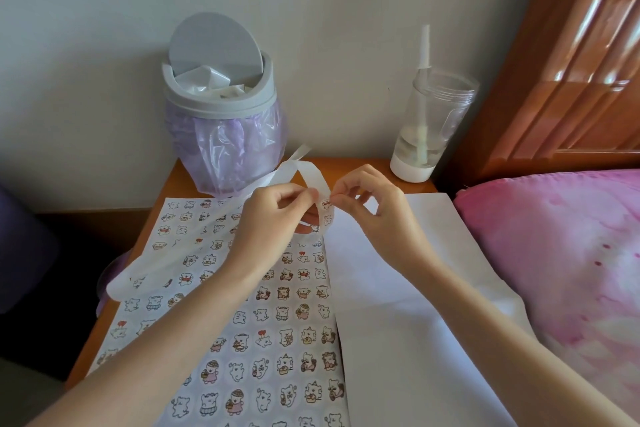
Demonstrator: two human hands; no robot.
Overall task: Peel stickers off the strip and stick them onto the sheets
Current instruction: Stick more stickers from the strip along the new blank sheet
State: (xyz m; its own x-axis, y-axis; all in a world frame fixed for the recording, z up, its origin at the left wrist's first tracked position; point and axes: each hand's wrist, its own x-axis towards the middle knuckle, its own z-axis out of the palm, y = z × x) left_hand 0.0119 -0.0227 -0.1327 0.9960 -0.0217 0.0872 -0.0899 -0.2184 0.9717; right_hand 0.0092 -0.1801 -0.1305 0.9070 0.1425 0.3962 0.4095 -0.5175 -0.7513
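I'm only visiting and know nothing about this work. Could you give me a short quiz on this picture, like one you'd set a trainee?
1. True or false: the left hand and the right hand both pinch the strip.
2. Which sheet already carries rows of stickers? A) the left sheet; B) the one on the right; C) neither.
3. Fill in: the clear cup holds a little liquid and a ____.

Key: 1 true; 2 A; 3 straw.
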